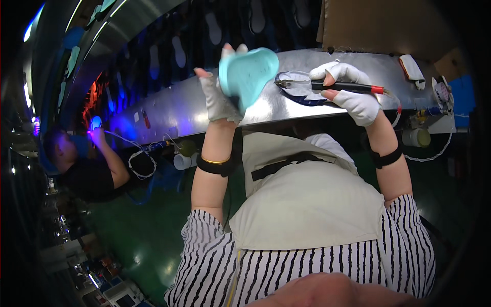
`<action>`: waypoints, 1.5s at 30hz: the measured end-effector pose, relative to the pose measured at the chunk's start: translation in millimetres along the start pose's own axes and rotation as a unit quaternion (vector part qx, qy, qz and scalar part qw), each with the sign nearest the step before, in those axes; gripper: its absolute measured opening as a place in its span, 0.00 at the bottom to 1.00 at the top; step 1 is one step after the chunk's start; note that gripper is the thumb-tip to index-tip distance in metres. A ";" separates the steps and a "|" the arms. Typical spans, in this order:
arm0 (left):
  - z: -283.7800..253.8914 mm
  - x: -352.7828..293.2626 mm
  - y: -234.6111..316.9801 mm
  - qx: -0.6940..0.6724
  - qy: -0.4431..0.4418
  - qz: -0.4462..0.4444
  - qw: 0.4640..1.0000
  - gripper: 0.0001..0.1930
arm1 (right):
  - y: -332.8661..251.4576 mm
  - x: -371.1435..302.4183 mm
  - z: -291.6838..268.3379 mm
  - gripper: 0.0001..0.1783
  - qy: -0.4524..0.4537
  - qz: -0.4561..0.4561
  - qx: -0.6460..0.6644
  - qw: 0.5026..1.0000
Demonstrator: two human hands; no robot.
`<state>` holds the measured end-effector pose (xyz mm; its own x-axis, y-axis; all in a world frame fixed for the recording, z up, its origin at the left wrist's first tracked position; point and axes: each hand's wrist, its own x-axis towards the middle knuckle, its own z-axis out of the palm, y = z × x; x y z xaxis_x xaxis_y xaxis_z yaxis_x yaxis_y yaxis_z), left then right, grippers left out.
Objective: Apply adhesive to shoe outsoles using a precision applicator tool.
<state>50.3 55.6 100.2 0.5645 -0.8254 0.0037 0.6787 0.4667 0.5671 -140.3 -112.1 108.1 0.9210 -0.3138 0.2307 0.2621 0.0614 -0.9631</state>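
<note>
Raised over the near edge of the metal workbench [179, 97], my left hand [219, 100] in a white fingertip-less glove grips a turquoise shoe sole [249, 71]. Fingertips show at its far edge, and the thumb sticks out to the left. My right hand [353, 92], gloved alike, is closed around a black pen-shaped tool [348, 86] with a red rear end and a cord. The metal tip of this tool points left, short of the sole. Below the tip lies a white and dark blue piece [302, 92], partly covered by the tool and hand; its kind is unclear.
Many pale soles [215, 28] stand on a dark rack beyond the bench. A cardboard box [373, 25] rises at the far right, near a folded white cloth [411, 71]. A co-worker [87, 163] sits at the left under blue light. Cups and coiled cables [142, 163] hang along the bench front.
</note>
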 end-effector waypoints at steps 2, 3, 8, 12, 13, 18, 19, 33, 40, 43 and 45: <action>-30.0 0.1 -3.8 -0.005 -0.010 -0.139 0.990 0.43 | 7.2 -2.9 6.4 0.08 0.036 -0.003 0.008 0.999; -32.1 -0.1 -14.4 0.015 -0.008 -0.184 0.983 0.42 | 11.9 -4.4 9.9 0.08 0.059 0.007 0.017 0.998; -45.0 -26.3 -72.6 0.010 -0.003 -0.166 0.986 0.35 | 38.5 0.8 12.7 0.09 0.174 0.032 -0.038 0.984; -21.7 -33.3 -100.0 -0.040 0.004 -0.129 0.991 0.28 | 51.5 12.7 15.9 0.07 0.227 -0.006 -0.012 0.974; -17.2 -33.9 -104.2 -0.043 0.001 -0.122 0.992 0.25 | 51.7 13.8 17.7 0.06 0.227 -0.021 -0.014 0.974; -21.1 -34.3 -104.9 -0.090 0.062 -0.125 0.986 0.28 | 36.2 3.1 27.9 0.06 0.123 0.033 -0.042 0.991; -18.4 -33.8 -103.9 -0.086 0.059 -0.131 0.986 0.28 | 36.5 3.0 26.3 0.06 0.130 0.031 -0.041 0.990; -19.9 -13.8 -101.8 -0.074 0.062 -0.021 0.995 0.33 | 37.8 -14.3 26.9 0.07 0.063 0.012 -0.137 0.988; -22.0 -11.1 -90.0 -0.096 0.060 -0.024 0.993 0.34 | 38.5 -20.4 26.2 0.07 0.020 0.132 -0.049 0.990; -34.3 -3.7 -89.0 -0.107 -0.012 -0.032 0.994 0.34 | 37.5 -20.1 30.2 0.06 0.065 0.057 -0.100 0.991; -31.8 -1.4 -85.2 -0.118 -0.007 -0.043 0.992 0.35 | 45.3 -23.3 31.9 0.06 0.021 -0.057 -0.120 0.991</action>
<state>6.6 27.1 25.6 0.4942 -0.8690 -0.0234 0.8159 0.4543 0.3577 -140.6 -71.8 63.5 0.8749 -0.3459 0.3389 0.2831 -0.2023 -0.9375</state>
